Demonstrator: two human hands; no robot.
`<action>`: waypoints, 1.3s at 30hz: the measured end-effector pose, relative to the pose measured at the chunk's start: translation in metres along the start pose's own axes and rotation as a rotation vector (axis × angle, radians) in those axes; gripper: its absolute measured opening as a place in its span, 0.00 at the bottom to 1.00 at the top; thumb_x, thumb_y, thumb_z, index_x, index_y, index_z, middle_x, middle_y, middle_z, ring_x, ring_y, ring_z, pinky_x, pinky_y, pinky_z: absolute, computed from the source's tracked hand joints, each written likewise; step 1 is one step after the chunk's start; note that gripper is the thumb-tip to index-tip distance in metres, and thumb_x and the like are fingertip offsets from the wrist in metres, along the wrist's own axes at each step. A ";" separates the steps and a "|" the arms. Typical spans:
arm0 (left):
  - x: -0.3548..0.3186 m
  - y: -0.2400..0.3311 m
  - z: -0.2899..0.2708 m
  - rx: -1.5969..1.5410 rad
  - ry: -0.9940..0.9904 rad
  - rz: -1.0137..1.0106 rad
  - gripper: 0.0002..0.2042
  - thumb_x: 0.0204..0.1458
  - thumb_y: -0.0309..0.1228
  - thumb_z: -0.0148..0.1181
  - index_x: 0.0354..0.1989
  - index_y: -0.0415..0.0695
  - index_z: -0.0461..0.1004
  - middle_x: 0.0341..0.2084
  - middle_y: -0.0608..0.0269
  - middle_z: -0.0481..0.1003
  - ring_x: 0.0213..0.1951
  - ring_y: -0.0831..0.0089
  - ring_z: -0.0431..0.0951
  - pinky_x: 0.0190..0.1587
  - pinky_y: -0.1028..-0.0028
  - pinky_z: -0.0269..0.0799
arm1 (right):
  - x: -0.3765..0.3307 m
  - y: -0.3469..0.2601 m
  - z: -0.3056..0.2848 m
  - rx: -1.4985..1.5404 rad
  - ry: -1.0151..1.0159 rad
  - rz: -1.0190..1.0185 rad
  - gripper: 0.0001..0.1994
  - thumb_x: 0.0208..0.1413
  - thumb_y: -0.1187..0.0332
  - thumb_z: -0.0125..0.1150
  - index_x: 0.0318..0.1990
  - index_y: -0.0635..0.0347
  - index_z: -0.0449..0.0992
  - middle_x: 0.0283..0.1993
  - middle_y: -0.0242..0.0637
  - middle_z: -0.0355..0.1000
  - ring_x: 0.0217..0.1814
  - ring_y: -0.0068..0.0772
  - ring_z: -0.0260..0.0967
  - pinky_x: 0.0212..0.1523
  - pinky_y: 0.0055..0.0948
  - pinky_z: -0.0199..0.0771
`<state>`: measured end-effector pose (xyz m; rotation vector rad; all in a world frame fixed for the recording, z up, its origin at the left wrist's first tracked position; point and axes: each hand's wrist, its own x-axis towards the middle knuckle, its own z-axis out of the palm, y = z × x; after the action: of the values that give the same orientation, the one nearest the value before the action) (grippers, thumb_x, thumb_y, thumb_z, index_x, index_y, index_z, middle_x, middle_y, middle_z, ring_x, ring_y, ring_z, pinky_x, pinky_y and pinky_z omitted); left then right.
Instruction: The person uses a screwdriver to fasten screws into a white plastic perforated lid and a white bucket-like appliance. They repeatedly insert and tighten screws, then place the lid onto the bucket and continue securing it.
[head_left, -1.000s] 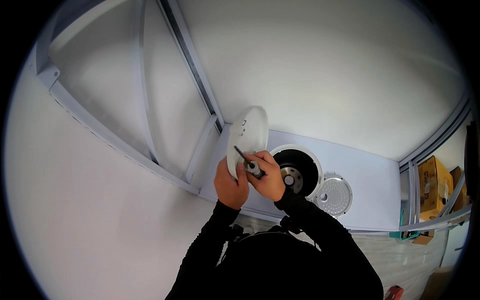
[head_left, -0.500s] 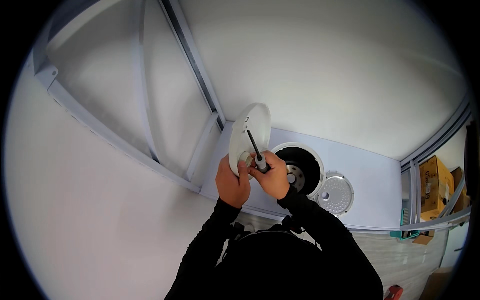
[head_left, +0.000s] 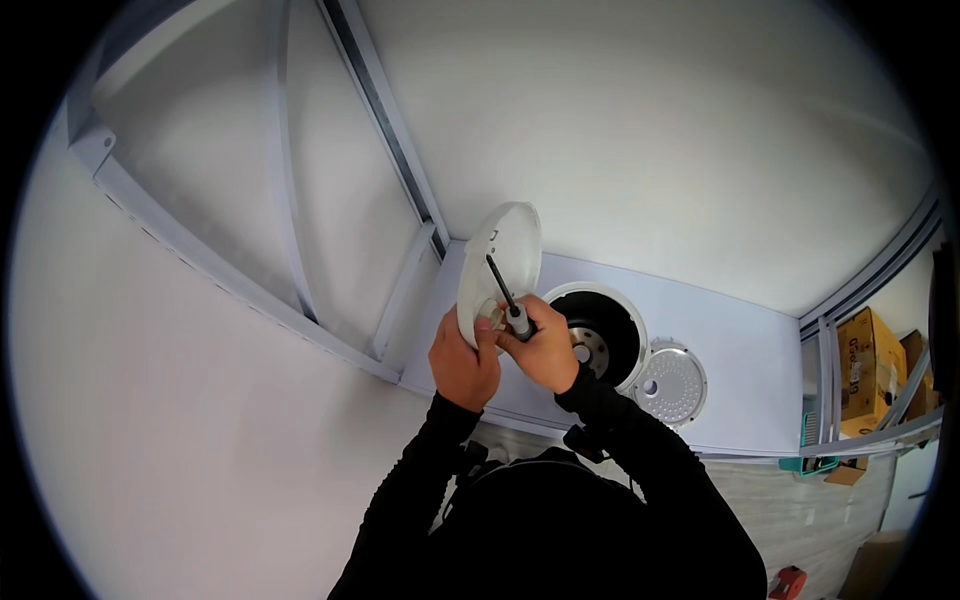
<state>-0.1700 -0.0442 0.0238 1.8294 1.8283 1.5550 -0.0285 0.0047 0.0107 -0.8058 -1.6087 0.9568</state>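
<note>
My left hand [head_left: 465, 358] grips the lower edge of a white plastic lid [head_left: 518, 238], which stands tilted upright with its inner side facing right. A small pale round part [head_left: 489, 311] sits at the lid's lower end, by my left thumb. In my right hand [head_left: 547, 348] is a screwdriver [head_left: 517, 318], its dark shaft pointing up and to the left across the lid. My right fingertips meet the pale part; exactly what they pinch is hidden. Behind the right hand stands a rice cooker body [head_left: 632, 310] with a dark inside. A round perforated metal plate [head_left: 677, 388] lies beside it.
The light-coloured table [head_left: 745, 350] carries the cooker and plate. Grey metal frame bars [head_left: 390, 120] rise at the left, against a white wall. At the far right are a cardboard box [head_left: 868, 370] and a teal basket [head_left: 812, 464]. A red object [head_left: 788, 582] lies on the floor.
The lid has tipped slightly, and the screwdriver has shifted a little to the left and up. Both hands keep their hold.
</note>
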 end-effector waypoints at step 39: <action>0.000 0.007 -0.013 -0.158 -0.064 0.022 0.25 0.49 0.21 0.68 0.58 0.33 0.71 0.43 0.47 0.84 0.46 0.60 0.87 0.49 0.66 0.82 | 0.006 0.013 -0.013 0.460 -0.035 0.239 0.12 0.55 0.82 0.69 0.46 0.67 0.78 0.40 0.35 0.79 0.36 0.25 0.79 0.38 0.26 0.78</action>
<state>-0.1743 -0.0535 0.0347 1.8117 1.6141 1.5792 -0.0170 0.0179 0.0028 -0.6663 -1.2635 1.4530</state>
